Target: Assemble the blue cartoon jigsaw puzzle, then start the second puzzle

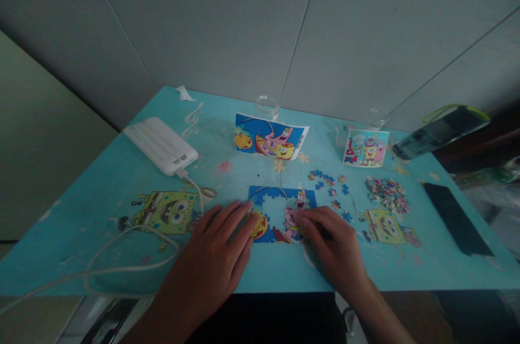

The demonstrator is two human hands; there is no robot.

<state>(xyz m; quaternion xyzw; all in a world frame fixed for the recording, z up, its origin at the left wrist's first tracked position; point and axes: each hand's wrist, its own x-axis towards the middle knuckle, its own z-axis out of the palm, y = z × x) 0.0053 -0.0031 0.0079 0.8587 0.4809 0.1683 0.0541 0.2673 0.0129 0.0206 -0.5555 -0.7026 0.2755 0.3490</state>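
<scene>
A partly assembled jigsaw puzzle [260, 235] with a blue border lies near the table's front edge; its middle is an open gap showing the table. My left hand [223, 241] rests with fingers stretched out, their tips on the puzzle's left side over a yellow figure. At the right side, my right hand [331, 238] is closed in a pinch, fingertips against the pink figure. Whatever lies between those fingers is hidden. Loose blue puzzle pieces [323, 176] are scattered just beyond my right hand. Behind the puzzle stands a picture card [270, 138] with a matching cartoon scene.
A clear round container [267, 105] stands behind the card. To the right are a second picture card [366, 148], a pile of mixed puzzle pieces [387, 195], a dark flat object [457, 219] and a dark bottle [441, 131]. On the left lies a white power bank [160, 143] with a cable [162, 265].
</scene>
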